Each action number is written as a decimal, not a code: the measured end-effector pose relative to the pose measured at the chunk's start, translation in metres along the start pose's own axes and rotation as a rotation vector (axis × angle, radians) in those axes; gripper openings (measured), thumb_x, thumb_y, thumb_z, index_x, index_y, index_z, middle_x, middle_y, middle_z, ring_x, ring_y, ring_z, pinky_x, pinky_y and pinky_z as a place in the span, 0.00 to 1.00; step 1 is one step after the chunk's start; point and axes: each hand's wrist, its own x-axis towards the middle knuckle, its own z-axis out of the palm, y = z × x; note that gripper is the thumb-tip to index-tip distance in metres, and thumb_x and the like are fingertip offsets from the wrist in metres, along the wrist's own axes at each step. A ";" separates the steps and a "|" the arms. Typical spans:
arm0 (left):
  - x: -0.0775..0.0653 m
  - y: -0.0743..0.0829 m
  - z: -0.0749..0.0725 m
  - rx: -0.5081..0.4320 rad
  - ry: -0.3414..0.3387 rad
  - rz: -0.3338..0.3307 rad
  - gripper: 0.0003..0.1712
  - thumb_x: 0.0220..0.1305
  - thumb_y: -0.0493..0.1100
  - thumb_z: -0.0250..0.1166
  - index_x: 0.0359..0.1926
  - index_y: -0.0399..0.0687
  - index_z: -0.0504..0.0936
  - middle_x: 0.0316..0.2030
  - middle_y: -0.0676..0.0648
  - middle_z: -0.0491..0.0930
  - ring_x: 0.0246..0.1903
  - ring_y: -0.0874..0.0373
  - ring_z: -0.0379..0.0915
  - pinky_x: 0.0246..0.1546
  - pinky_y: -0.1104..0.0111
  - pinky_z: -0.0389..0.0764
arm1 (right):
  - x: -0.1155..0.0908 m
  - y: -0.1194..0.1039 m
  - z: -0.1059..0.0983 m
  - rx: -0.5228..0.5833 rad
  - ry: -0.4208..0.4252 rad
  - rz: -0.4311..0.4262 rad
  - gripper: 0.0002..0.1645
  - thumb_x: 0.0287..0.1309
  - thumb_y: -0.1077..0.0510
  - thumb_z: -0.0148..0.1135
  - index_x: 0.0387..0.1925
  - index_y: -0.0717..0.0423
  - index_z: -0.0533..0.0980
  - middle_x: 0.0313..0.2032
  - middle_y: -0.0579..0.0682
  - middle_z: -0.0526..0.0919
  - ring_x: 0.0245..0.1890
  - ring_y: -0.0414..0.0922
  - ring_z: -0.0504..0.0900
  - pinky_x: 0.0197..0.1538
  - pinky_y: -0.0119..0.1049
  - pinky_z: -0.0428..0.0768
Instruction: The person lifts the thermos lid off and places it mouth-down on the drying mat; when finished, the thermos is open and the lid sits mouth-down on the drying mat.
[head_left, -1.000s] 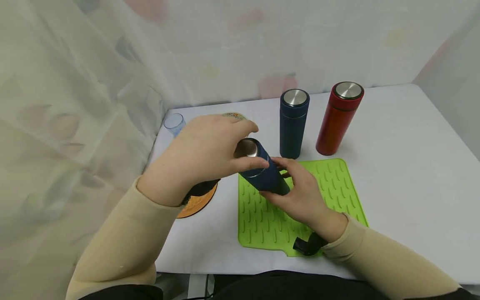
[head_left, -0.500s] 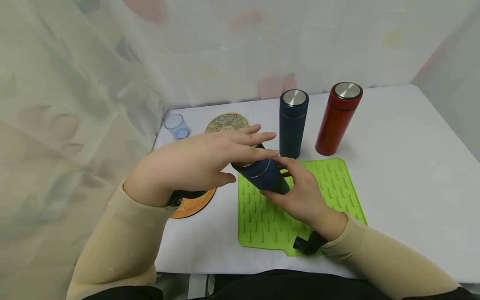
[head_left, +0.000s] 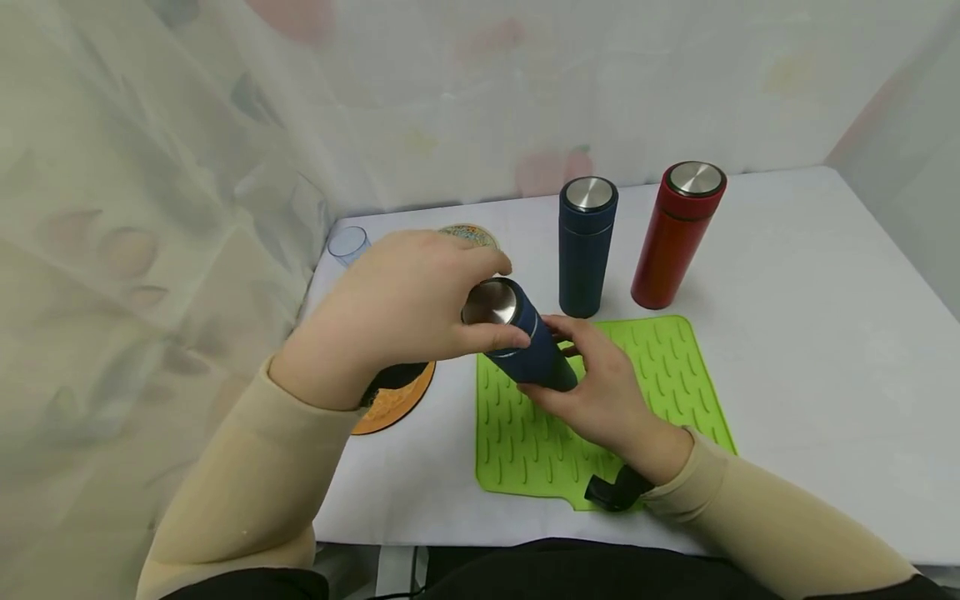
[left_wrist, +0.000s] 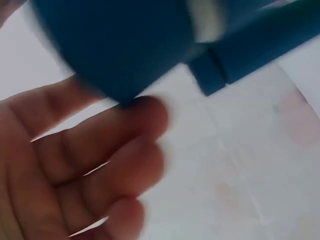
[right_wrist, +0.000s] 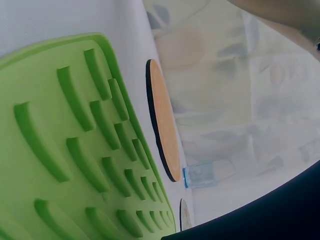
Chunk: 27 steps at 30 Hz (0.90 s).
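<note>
A dark blue thermos [head_left: 543,350] leans to the left above the green drying mat [head_left: 517,454], its steel-topped lid [head_left: 491,302] pointing up and left. Around its lower body my right hand [head_left: 603,387] curls, thumb in front and fingers behind. My left hand [head_left: 405,300] is at the lid, thumb across the front and fingers round the far side. In the left wrist view the fingertips [left_wrist: 150,117] lie right at the edge of the blurred thermos [left_wrist: 120,45]. The right wrist view has only a dark part of the thermos [right_wrist: 280,215] in its lower corner.
Behind the mat stand another blue thermos [head_left: 585,258] and a red thermos [head_left: 675,242], both upright. Left of the mat lies an orange round board [head_left: 393,408], partly under my left wrist. Farther back are a patterned round disc [head_left: 476,237] and a clear bluish glass [head_left: 347,243].
Half a second ago my left hand lay with spread fingers over the lid; its thumb and fingers have come back round the lid, as a second ago. My right hand keeps its hold.
</note>
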 end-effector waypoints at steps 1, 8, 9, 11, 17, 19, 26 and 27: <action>0.000 0.000 0.002 0.019 0.024 -0.015 0.38 0.52 0.76 0.69 0.51 0.54 0.83 0.32 0.61 0.79 0.31 0.65 0.74 0.32 0.65 0.77 | 0.000 0.000 0.000 0.002 0.000 0.001 0.49 0.42 0.55 0.84 0.66 0.55 0.71 0.58 0.50 0.81 0.54 0.46 0.81 0.47 0.50 0.84; -0.010 -0.005 -0.006 -0.127 -0.045 0.107 0.39 0.52 0.53 0.80 0.66 0.59 0.78 0.65 0.55 0.74 0.63 0.57 0.70 0.59 0.59 0.75 | -0.001 0.000 0.001 0.014 -0.001 0.027 0.49 0.42 0.55 0.84 0.66 0.55 0.71 0.58 0.51 0.81 0.54 0.47 0.81 0.46 0.52 0.84; -0.011 -0.005 -0.008 -0.158 -0.070 0.154 0.37 0.53 0.46 0.80 0.66 0.59 0.78 0.66 0.54 0.73 0.64 0.57 0.69 0.61 0.58 0.74 | -0.001 0.000 0.002 0.013 0.001 0.027 0.49 0.41 0.55 0.84 0.66 0.55 0.71 0.58 0.52 0.81 0.54 0.47 0.82 0.46 0.52 0.84; -0.012 -0.006 -0.008 -0.203 -0.111 0.220 0.35 0.54 0.36 0.77 0.64 0.58 0.80 0.68 0.53 0.72 0.66 0.55 0.68 0.63 0.57 0.72 | -0.002 0.000 0.002 0.012 0.003 0.027 0.49 0.41 0.55 0.84 0.66 0.55 0.71 0.58 0.52 0.81 0.54 0.47 0.82 0.46 0.52 0.84; -0.010 -0.007 -0.006 -0.232 -0.096 0.233 0.25 0.57 0.35 0.74 0.56 0.53 0.85 0.60 0.51 0.78 0.58 0.55 0.72 0.58 0.59 0.74 | -0.004 0.000 0.003 0.008 -0.010 0.027 0.49 0.42 0.55 0.84 0.66 0.54 0.71 0.58 0.51 0.80 0.54 0.47 0.81 0.47 0.52 0.84; -0.008 -0.006 -0.005 -0.221 -0.078 0.203 0.24 0.56 0.40 0.76 0.55 0.54 0.85 0.54 0.54 0.79 0.52 0.59 0.73 0.54 0.63 0.76 | -0.004 -0.001 0.003 0.008 -0.012 0.025 0.48 0.41 0.55 0.84 0.66 0.54 0.71 0.58 0.51 0.81 0.54 0.47 0.81 0.47 0.52 0.84; -0.004 -0.001 0.000 -0.102 -0.002 0.036 0.30 0.56 0.65 0.74 0.53 0.55 0.84 0.43 0.59 0.77 0.39 0.65 0.72 0.42 0.67 0.77 | -0.004 -0.003 0.002 0.019 -0.014 0.026 0.48 0.42 0.55 0.84 0.66 0.53 0.71 0.57 0.50 0.81 0.54 0.46 0.81 0.47 0.49 0.85; -0.004 -0.001 0.000 -0.106 -0.002 0.038 0.32 0.55 0.66 0.74 0.55 0.55 0.83 0.45 0.59 0.78 0.42 0.64 0.73 0.44 0.66 0.77 | -0.004 -0.004 0.002 0.020 -0.014 0.027 0.48 0.42 0.55 0.84 0.66 0.54 0.71 0.57 0.50 0.81 0.54 0.45 0.81 0.47 0.49 0.85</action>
